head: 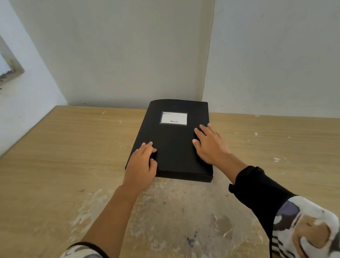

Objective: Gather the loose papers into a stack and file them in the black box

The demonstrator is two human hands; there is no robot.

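The black box [174, 140] lies flat and closed on the wooden table, with a white label [173, 118] on its lid near the far end. My left hand [142, 164] rests palm down on the lid's near left corner, fingers spread a little. Over on the lid's right side, my right hand [209, 144] lies flat with its fingers apart and pointing away from me. Neither hand holds anything. No loose papers are in view.
The wooden table [57, 167] has a worn, pale patch [181, 218] in front of me. Grey walls close it in behind and to the right, with the box's far end near the back wall. A window frame [1, 66] sits at the upper left.
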